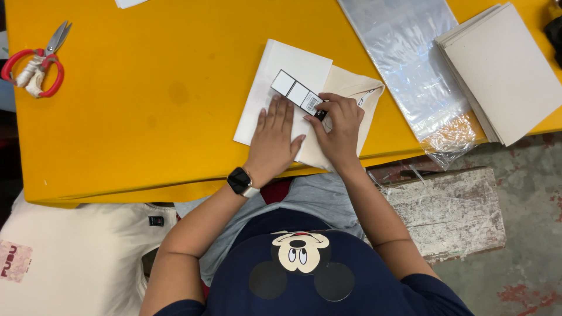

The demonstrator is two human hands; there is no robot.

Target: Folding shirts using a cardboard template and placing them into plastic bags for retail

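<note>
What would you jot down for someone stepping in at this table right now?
Left hand: flat, palm down, on the white card that lies over the folded cream garment.
Right hand: fingertips pinching the end of the white tag on the card.
Nearby: scissors at the far left of the yellow table; clear bags and a card stack to the right.
Done: garment folded, card on it.
Left: garment not yet in a bag.

Bare yellow table [152, 99] left of hands; scissors [35, 61] far left; board stack [506, 73], plastic bags [410, 58] crowd right.
</note>
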